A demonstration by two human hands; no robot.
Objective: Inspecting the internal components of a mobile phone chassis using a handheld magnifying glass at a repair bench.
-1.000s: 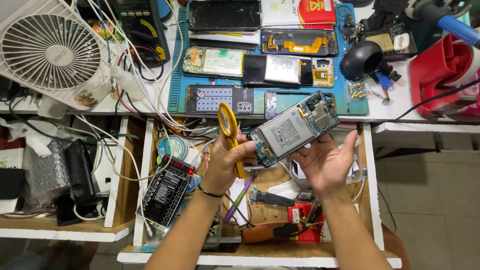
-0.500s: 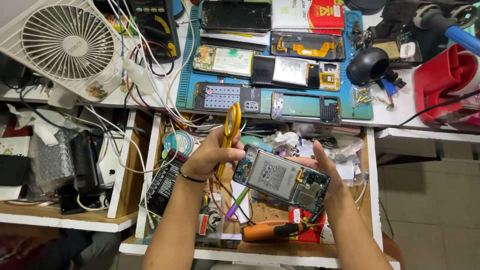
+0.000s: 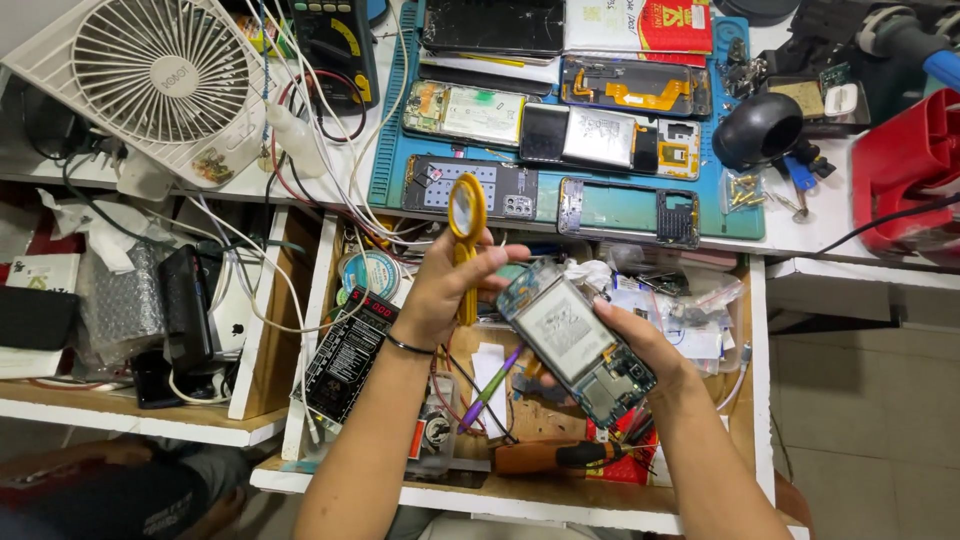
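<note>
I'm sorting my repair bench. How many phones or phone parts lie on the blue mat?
7, maybe more hidden: on the blue rubber mat, one black screen at the top, boards in the middle, frames along the front.

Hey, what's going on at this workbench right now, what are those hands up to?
A person is holding an opened phone, back cover off and battery showing, in the right hand over an open drawer full of tools and parts. The left hand holds a yellow plastic tool with a ring-shaped end, upright, just left of the phone and not touching it. On the blue work mat above lie several other dismantled phones and parts. A white fan sits at upper left.
</note>
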